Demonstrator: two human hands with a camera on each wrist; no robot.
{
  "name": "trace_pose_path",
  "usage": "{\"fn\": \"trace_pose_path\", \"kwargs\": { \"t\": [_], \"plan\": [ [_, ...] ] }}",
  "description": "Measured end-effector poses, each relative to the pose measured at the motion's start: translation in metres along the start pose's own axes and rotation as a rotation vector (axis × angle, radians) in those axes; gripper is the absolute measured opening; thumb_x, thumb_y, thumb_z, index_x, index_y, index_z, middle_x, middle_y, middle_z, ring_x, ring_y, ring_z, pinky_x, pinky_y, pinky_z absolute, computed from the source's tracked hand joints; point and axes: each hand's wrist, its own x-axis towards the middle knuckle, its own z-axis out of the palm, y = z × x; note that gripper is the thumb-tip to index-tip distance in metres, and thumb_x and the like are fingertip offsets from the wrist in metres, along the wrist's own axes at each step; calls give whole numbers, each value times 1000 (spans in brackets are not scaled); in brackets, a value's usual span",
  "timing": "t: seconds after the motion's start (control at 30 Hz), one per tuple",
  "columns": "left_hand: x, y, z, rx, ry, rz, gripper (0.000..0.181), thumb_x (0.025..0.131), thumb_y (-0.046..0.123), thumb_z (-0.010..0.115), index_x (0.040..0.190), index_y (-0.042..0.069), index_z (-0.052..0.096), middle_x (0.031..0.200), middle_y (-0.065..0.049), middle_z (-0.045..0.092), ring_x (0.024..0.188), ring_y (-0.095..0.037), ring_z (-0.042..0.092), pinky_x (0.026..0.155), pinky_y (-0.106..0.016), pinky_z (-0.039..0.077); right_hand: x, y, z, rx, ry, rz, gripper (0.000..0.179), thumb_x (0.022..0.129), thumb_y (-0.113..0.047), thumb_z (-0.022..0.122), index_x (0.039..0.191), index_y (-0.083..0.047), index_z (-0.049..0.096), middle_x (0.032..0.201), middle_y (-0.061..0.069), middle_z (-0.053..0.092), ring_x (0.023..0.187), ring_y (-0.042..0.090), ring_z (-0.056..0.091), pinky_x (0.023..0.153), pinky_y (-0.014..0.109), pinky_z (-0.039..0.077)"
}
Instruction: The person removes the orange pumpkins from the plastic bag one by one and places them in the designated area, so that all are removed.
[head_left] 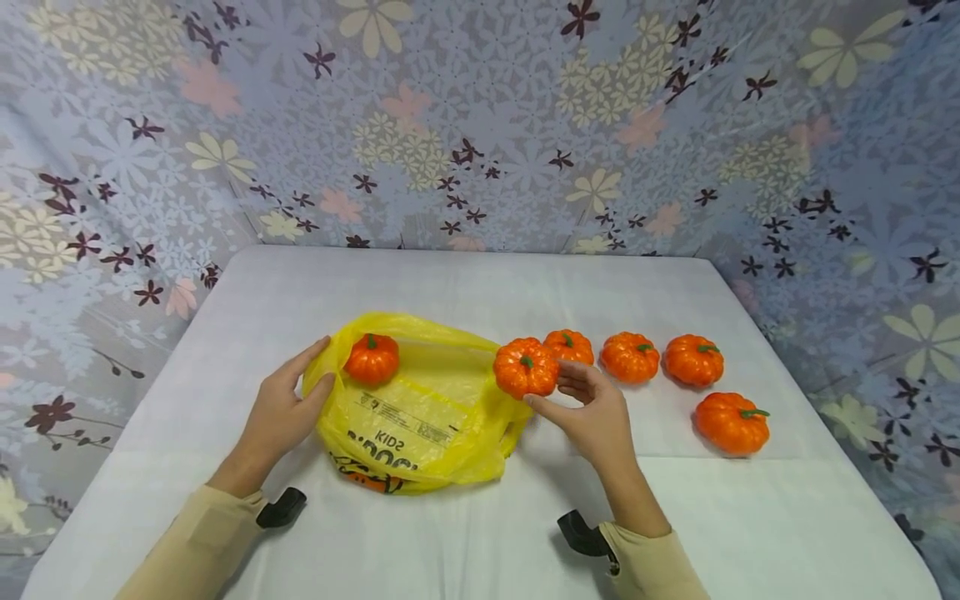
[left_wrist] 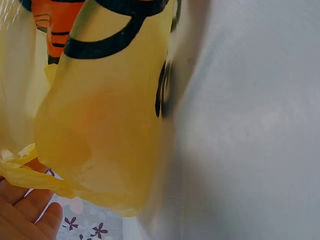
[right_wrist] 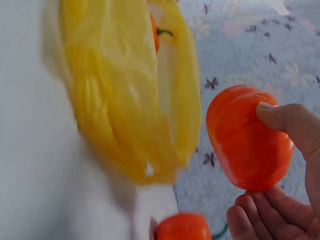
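A yellow plastic bag with dark print lies on the table, its mouth spread wide. One small orange toy pumpkin with a green stem sits inside it toward the left. My left hand holds the bag's left rim, the thumb at the opening; the left wrist view shows the hand at the bag's edge. Between thumb and fingertips, my right hand grips another toy pumpkin beside the bag's right rim. That held pumpkin appears raised above the table in the right wrist view.
Several more toy pumpkins rest on the table to the right: one behind the right hand, others farther along, and a nearer one. A white cloth covers the table. Floral fabric hangs behind it.
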Motion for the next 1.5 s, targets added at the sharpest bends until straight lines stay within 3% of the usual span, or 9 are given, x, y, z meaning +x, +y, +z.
{"fn": "trace_pose_path", "kwargs": {
  "t": [0.13, 0.23, 0.5, 1.07, 1.23, 1.5],
  "plan": [
    [1, -1, 0, 5, 1, 9, 54, 101, 16, 58, 151, 1, 43, 153, -16, 45, 142, -39, 38, 115, -58, 30, -4, 8, -20, -67, 61, 36, 66, 74, -23, 92, 129, 0, 63, 118, 11, 68, 105, 24, 67, 90, 27, 56],
    [3, -1, 0, 10, 4, 20, 54, 101, 16, 58, 151, 1, 43, 153, -15, 45, 142, -39, 38, 115, -58, 30, -5, 11, -34, -100, 105, 76, 67, 76, -30, 91, 130, -2, 63, 119, 11, 68, 106, 26, 67, 89, 24, 55],
    [2, 0, -3, 16, 0, -1, 54, 102, 18, 57, 152, 3, 43, 153, -15, 44, 142, -40, 38, 114, -59, 30, -13, 18, -63, -100, 172, 191, 73, 78, -37, 88, 136, -4, 60, 126, 10, 66, 109, 21, 64, 84, 9, 49],
    [0, -2, -3, 18, -2, -6, 53, 102, 17, 57, 151, 1, 43, 153, -17, 44, 142, -40, 37, 115, -59, 30, -32, 52, -94, -147, 246, 409, 88, 77, -47, 86, 147, -6, 51, 139, 14, 59, 111, 18, 61, 73, 5, 49],
    [-1, -5, -2, 15, -3, -5, 53, 102, 16, 58, 151, 1, 43, 153, -16, 44, 142, -40, 37, 115, -59, 30, -38, 59, -99, -181, 285, 443, 91, 77, -49, 85, 147, -3, 50, 137, 17, 60, 110, 21, 63, 70, 4, 49],
    [0, -4, -3, 13, -7, -4, 53, 102, 17, 57, 151, 2, 43, 153, -17, 44, 142, -40, 37, 114, -59, 30, -41, 64, -102, -235, 275, 468, 94, 77, -52, 84, 147, -1, 49, 137, 21, 59, 115, 31, 63, 67, 4, 49]
  ]
}}
